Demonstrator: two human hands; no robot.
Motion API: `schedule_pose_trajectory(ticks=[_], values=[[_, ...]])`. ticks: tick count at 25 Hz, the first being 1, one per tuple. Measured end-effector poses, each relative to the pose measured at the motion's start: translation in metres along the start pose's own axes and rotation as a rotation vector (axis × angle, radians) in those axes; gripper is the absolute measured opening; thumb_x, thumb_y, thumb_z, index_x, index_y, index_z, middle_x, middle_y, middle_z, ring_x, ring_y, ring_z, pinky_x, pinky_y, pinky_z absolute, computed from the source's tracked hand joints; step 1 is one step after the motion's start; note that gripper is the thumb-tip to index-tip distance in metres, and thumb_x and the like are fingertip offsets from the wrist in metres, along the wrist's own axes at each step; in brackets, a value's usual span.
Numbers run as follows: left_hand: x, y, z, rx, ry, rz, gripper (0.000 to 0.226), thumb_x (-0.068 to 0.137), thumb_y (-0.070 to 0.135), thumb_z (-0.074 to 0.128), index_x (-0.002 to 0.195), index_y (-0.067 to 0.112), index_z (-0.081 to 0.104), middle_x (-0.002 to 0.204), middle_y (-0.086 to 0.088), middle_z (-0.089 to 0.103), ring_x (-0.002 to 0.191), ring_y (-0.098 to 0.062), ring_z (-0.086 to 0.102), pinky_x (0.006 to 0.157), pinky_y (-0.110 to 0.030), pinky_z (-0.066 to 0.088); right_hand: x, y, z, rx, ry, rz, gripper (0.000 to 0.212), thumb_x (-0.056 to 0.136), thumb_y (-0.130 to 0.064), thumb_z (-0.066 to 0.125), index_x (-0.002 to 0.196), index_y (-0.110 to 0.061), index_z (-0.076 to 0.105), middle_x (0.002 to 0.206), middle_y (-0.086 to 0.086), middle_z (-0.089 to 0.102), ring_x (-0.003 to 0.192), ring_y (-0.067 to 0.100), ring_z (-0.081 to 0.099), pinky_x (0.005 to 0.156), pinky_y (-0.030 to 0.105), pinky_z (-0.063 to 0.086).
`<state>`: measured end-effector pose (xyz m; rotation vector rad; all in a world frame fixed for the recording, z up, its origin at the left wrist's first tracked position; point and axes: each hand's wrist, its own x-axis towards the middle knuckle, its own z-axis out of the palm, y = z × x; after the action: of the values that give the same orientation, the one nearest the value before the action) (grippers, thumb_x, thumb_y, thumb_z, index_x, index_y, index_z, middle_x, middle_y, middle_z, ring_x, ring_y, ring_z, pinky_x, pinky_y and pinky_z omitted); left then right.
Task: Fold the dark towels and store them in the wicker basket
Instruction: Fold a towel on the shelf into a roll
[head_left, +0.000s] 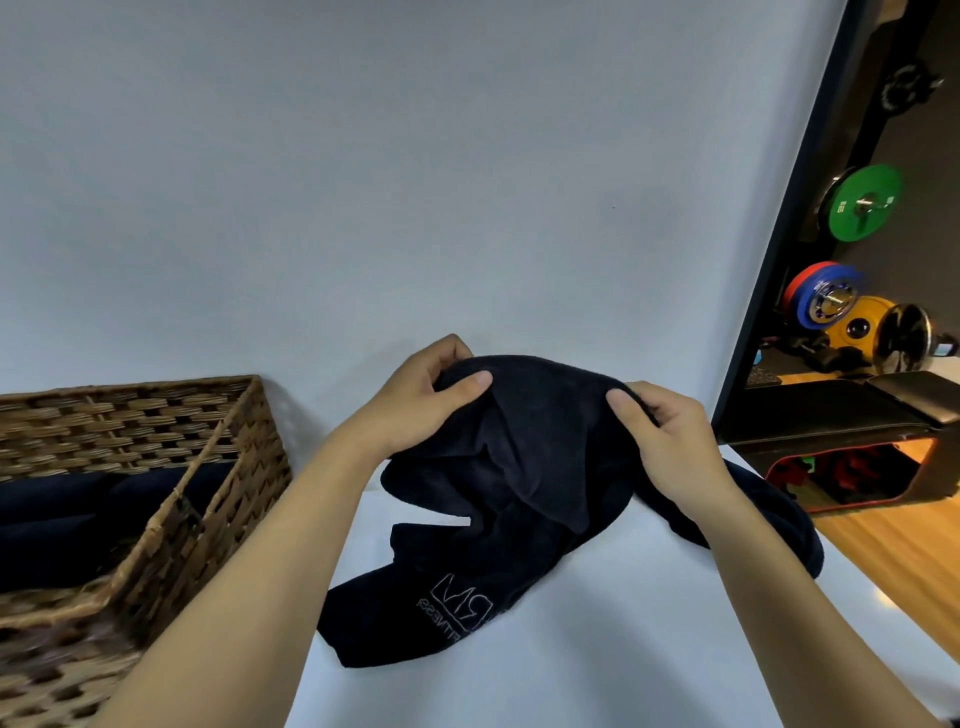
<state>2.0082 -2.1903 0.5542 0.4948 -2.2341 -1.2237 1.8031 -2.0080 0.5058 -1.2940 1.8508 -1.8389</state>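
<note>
**Observer:** Starting at your left: the wicker basket (156, 499) sits left of the dark towel (519, 478), apart from it. Dark folded towels (93, 499) already lie inside, at least two rolls or bundles; I can't count more.

**Operator:** So part of the job is done?

**Observer:** By my reading, yes. Some are stored, and the one you're holding isn't folded yet.

**Operator:** And my hands?

**Observer:** Your left hand (431, 400) pinches the towel's raised upper edge, thumb on the near face, fingers curled behind. Your right hand (670, 441) grips the same edge further right, thumb pressed on top, fingers wrapped under the cloth.

**Operator:** Where does the towel itself sit?

**Observer:** Bunched and lifted between your hands, with its lower part draped on the white table (597, 649). A printed logo (462, 603) shows on the near corner, upside down to you. One tail trails off right of your right wrist.

**Operator:** What's left?

**Observer:** Spread it flat, fold it, then carry it left to the basket. Whether more towels wait beyond this one, nothing shows. Right of the towel stand a black bench (852, 410) and weight plates (862, 202).
</note>
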Motion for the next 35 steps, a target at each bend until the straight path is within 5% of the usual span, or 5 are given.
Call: schedule_pose_trajectory(ticks=[6, 14, 21, 29, 35], values=[[0.009, 0.019, -0.014, 0.097, 0.139, 0.091, 0.015, 0.099, 0.024, 0.061, 0.087, 0.017, 0.056, 0.083, -0.003, 0.061, 0.077, -0.012, 0.055, 0.076, -0.032, 0.045, 0.019, -0.014, 0.003, -0.204, 0.17, -0.095, 0.029, 0.104, -0.027, 0.054, 0.08, -0.017, 0.068, 0.08, 0.004, 0.066, 0.075, 0.013, 0.059, 0.073, 0.032, 0.046], [0.015, 0.079, -0.015, 0.094, 0.116, 0.204, 0.015, 0.098, 0.017, 0.063, 0.085, 0.01, 0.06, 0.082, 0.005, 0.063, 0.075, -0.006, 0.058, 0.075, -0.021, 0.047, 0.031, -0.079, 0.009, 0.517, 0.143, 0.23, 0.035, 0.106, -0.035, 0.047, 0.108, -0.011, 0.073, 0.108, 0.009, 0.077, 0.104, 0.025, 0.073, 0.091, 0.04, 0.058], [0.023, -0.004, 0.022, 0.02, 0.164, -0.233, 0.013, 0.101, 0.033, 0.058, 0.102, 0.02, 0.056, 0.115, -0.006, 0.068, 0.093, -0.019, 0.067, 0.073, -0.029, 0.048, 0.047, -0.003, -0.003, 0.75, 0.348, 0.574, 0.026, 0.103, -0.023, 0.055, 0.121, -0.006, 0.063, 0.129, 0.013, 0.067, 0.098, 0.025, 0.07, 0.079, 0.038, 0.057], [-0.05, -0.082, 0.079, 0.685, -0.333, -0.403, 0.067, 0.074, 0.074, 0.067, 0.123, 0.029, 0.058, 0.121, 0.01, 0.057, 0.113, -0.013, 0.055, 0.095, -0.033, 0.046, -0.041, 0.062, 0.012, -1.069, -0.293, 0.523, 0.097, 0.08, -0.083, 0.051, 0.146, -0.014, 0.038, 0.145, 0.007, 0.045, 0.132, 0.034, 0.044, 0.105, 0.046, 0.039], [-0.043, -0.067, 0.084, 0.694, -0.508, -0.488, 0.026, 0.1, 0.04, 0.056, 0.092, 0.015, 0.06, 0.091, -0.001, 0.063, 0.08, -0.022, 0.064, 0.067, -0.03, 0.051, -0.057, 0.077, 0.029, -1.025, -0.252, 0.363, 0.039, 0.102, -0.046, 0.05, 0.074, -0.019, 0.041, 0.09, -0.001, 0.053, 0.092, 0.022, 0.054, 0.079, 0.035, 0.041]])
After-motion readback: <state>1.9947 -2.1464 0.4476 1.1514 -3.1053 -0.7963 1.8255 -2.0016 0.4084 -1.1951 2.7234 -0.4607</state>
